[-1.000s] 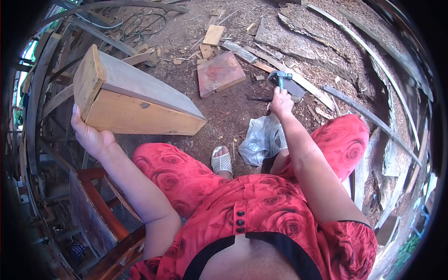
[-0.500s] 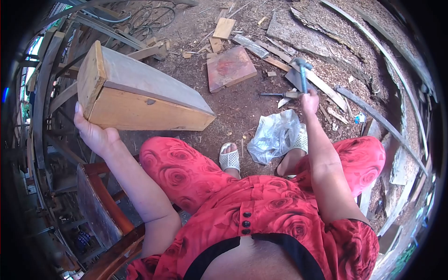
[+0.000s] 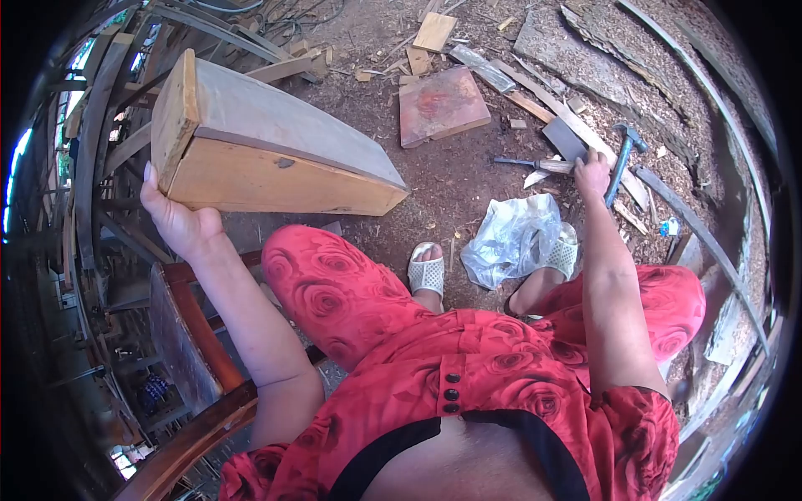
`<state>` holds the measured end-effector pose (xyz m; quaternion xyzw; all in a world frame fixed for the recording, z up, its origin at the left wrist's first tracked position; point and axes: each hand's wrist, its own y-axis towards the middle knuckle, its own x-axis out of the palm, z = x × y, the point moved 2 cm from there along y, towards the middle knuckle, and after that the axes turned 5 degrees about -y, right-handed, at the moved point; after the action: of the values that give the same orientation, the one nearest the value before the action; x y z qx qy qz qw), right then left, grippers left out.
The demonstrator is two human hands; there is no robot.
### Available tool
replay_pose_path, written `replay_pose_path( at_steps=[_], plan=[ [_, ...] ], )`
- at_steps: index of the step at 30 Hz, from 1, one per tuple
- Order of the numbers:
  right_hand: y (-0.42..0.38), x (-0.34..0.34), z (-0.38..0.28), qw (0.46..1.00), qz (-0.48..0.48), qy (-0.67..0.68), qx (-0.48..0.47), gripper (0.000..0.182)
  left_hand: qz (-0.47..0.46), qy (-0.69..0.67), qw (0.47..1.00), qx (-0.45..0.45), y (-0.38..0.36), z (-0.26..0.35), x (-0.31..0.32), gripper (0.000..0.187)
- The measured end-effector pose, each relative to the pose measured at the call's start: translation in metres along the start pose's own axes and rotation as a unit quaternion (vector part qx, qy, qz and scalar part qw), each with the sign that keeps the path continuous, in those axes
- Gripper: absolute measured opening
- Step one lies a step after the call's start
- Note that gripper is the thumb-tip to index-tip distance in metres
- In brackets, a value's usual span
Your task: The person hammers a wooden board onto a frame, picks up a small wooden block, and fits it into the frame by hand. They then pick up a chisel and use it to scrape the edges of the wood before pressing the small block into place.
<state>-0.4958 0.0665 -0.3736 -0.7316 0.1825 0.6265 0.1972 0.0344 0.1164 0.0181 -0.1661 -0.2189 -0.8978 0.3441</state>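
Note:
A wooden drawer, tilted with its grey bottom panel upward, is held at its near left corner by my left hand. The thumb shows at the drawer's end; the other fingers are partly hidden beneath it. At the right, my right hand has its fingers bent at the handle end of a chisel, which lies on the ground with its blade pointing left. A hammer lies just right of that hand, apart from it. A dark flat plate lies just beyond the fingers.
A reddish wooden block sits on the dirt beyond my feet. A clear plastic bag lies by my right foot. Wood offcuts and long strips are scattered around. A wooden chair stands at my left.
My right hand has let go of the hammer, now on the ground to the right, and moved to the chisel handle. My left hand still holds the drawer. The view has shifted slightly.

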Motion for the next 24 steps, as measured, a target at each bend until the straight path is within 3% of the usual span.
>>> replay_pose_path(
  at_steps=[1,3,5,12,17,19,21,24],
  plan=[
    [0.002,0.0,-0.007,0.998,-0.029,0.062,-0.012,0.047,-0.003,-0.003,1.0,-0.005,0.001,0.0,-0.001,0.039],
    [0.013,-0.006,-0.01,0.994,-0.082,0.062,0.023,0.047,-0.005,0.006,1.0,0.0,0.005,0.0,-0.003,0.039],
    [0.021,-0.011,-0.014,0.977,-0.196,0.035,0.075,0.047,-0.008,0.016,1.0,0.004,0.013,0.0,-0.007,0.039],
    [0.017,-0.028,-0.028,0.972,-0.201,0.001,0.124,0.043,-0.011,0.02,1.0,-0.002,0.016,0.001,-0.009,0.038],
    [0.024,-0.002,-0.016,0.981,-0.136,0.094,0.106,0.046,0.009,0.016,1.0,-0.013,0.012,-0.003,-0.002,0.038],
    [0.021,-0.002,-0.02,0.983,-0.085,0.163,0.006,0.043,0.013,0.02,1.0,0.009,0.01,-0.004,0.002,0.039],
    [0.014,-0.005,-0.027,0.985,-0.044,0.165,-0.018,0.039,0.004,0.013,1.0,0.007,0.009,-0.003,0.002,0.039],
    [0.011,-0.009,-0.041,0.978,0.11,0.145,-0.106,0.036,0.006,0.015,1.0,0.011,0.009,-0.004,0.002,0.039]
  ],
)
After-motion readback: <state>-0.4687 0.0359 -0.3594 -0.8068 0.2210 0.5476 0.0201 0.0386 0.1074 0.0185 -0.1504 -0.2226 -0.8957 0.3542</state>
